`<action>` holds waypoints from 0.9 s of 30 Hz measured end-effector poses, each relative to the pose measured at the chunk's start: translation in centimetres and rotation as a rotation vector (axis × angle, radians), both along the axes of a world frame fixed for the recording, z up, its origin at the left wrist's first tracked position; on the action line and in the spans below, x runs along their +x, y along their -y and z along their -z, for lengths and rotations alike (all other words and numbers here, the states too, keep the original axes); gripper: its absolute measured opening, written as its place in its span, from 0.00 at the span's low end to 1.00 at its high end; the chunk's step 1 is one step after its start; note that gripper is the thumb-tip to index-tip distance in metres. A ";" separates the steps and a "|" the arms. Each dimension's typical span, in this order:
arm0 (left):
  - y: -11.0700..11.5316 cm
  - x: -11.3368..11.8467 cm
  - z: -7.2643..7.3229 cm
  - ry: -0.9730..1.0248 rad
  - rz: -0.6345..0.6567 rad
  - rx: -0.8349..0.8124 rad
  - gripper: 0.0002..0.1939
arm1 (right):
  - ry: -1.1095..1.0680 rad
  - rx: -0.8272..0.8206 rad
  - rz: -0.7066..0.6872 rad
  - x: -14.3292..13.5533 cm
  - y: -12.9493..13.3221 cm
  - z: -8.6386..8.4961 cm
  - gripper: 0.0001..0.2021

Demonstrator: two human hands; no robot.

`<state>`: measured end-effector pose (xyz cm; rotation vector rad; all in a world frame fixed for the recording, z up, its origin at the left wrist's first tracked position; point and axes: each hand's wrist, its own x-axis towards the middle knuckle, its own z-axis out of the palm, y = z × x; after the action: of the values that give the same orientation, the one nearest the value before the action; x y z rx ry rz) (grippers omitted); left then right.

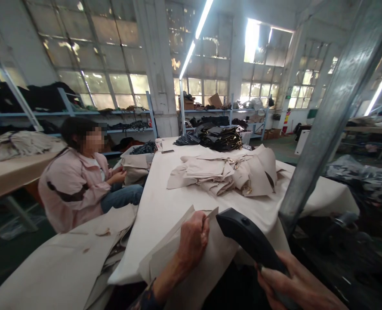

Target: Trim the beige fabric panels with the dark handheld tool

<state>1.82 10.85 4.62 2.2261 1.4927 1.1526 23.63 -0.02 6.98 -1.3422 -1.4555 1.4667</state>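
My left hand [193,237] is closed in a fist on a beige bag-like fabric piece [218,254] and pulls its upper edge up at the front of the table. More beige layers [161,243] lie under and beside that wrist. In my right hand [286,275] is a black curved handheld tool [247,232] with a broad, blunt head. Its head is close to the top edge of the held piece, to the right of my left fist. Whether the two touch, I cannot tell.
A pile of beige pieces [217,172] lies on the white-covered table [158,189], with black pieces [213,137] behind. Another person [78,185] sits at left holding beige material. Beige sheets [71,254] lie front left. A metal post [326,112] slants up at right.
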 end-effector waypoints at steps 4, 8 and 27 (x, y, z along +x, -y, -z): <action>1.1 0.3 1.4 -0.050 0.028 0.065 0.10 | -0.072 0.005 -0.056 -1.3 -2.1 -0.4 0.19; 1.4 0.1 1.4 0.010 -0.007 -0.002 0.10 | -0.030 0.045 0.045 -1.1 -3.5 -1.3 0.20; 0.4 -0.5 0.8 0.039 -0.102 0.094 0.10 | 0.011 0.039 0.063 0.5 -3.5 -1.4 0.19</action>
<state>1.32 10.43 3.83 2.1957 1.5834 1.3156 24.15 3.47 8.37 -1.3622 -1.4293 1.3862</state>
